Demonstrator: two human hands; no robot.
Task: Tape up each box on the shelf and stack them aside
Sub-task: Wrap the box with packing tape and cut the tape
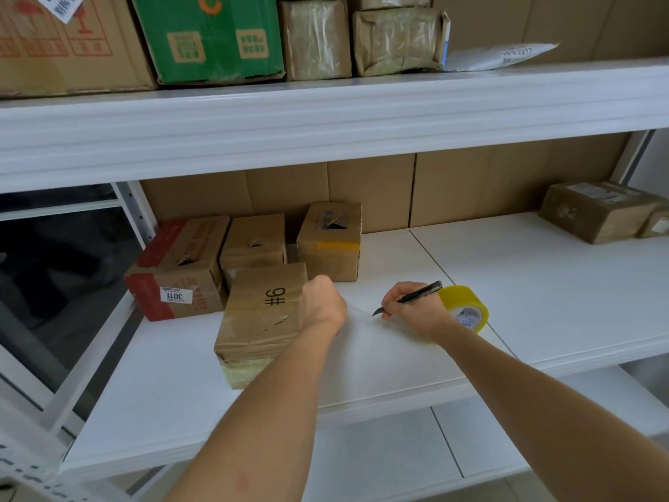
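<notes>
A brown cardboard box marked "9#" lies on the white shelf, front left. My left hand is closed against its right edge, pinning a clear tape strip that stretches right. My right hand grips a black utility knife, its blade tip touching the strip. The yellow tape roll sits behind and under that same hand. Three more brown boxes stand behind: a red-printed one, a middle one and a taller one with yellow tape.
Two taped boxes sit at the far right of the same shelf. The upper shelf overhangs, loaded with a green carton, wrapped parcels and a white mailer. Cardboard lines the back. An upright post stands at the left.
</notes>
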